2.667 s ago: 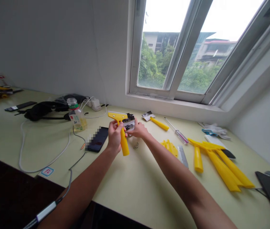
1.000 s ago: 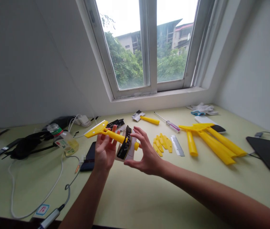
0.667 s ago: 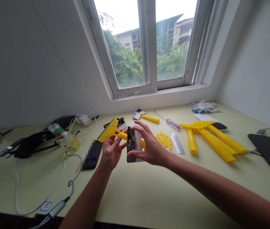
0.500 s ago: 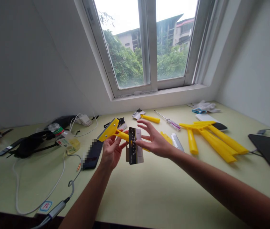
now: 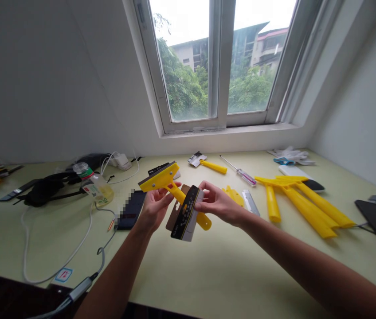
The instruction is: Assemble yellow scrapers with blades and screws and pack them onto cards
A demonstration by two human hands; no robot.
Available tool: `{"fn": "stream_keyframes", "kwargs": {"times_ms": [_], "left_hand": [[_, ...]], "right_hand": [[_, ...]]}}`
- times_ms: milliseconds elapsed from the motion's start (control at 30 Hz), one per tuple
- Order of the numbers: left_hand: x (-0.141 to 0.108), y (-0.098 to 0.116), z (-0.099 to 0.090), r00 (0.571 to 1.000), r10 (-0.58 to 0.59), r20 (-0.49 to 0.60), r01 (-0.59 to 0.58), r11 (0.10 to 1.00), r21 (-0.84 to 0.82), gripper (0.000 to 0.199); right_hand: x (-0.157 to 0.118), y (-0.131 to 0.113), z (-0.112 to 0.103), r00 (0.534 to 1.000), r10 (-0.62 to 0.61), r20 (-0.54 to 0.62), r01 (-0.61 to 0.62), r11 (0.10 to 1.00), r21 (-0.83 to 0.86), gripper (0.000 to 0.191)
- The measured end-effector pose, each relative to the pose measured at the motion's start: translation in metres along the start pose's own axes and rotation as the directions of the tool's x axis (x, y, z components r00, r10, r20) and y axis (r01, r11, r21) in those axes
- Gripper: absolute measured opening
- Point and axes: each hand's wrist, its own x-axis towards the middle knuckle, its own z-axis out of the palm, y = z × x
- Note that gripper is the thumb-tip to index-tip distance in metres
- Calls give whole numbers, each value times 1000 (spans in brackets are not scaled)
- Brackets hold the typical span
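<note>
My left hand [image 5: 154,208] is shut around a yellow plastic scraper [image 5: 174,190], whose wide head points up and left and whose handle runs down right past the card. My right hand [image 5: 216,201] pinches a black-and-white cardboard packaging card [image 5: 186,213] at its edge, right beside the scraper's handle. A brown card backing [image 5: 175,215] shows behind it. Both hands are held above the light green desk [image 5: 188,270]. The lower part of the handle is partly hidden by the card.
Along the desk lie another yellow scraper [image 5: 213,166], a screwdriver [image 5: 239,171], yellow plastic pieces [image 5: 233,197], a metal blade [image 5: 250,201] and several long yellow scrapers [image 5: 299,204]. On the left are a phone [image 5: 131,209], a bottle [image 5: 96,190] and a black bag [image 5: 46,190].
My right hand has closed from spread fingers onto the card's edge. The card now tilts across the scraper's handle, and the scraper's head has swung more upright. The view has shifted slightly.
</note>
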Motion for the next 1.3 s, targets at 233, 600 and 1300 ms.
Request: {"fn": "stream_keyframes", "kwargs": {"times_ms": [233,600,1300], "left_hand": [[-7,-2,0,997,-66,37,65,998,27,45],[-7,-3,11,996,-78,46,77,997,17,75],[-9,-3,16,999,3,32,-9,979,205,58]], "right_hand": [[-1,-9,10,984,-12,-175,-2,997,-79,35],[-4,-6,25,981,-37,-188,59,992,112,33],[-1,-5,18,925,-33,-378,104,980,169,84]]}}
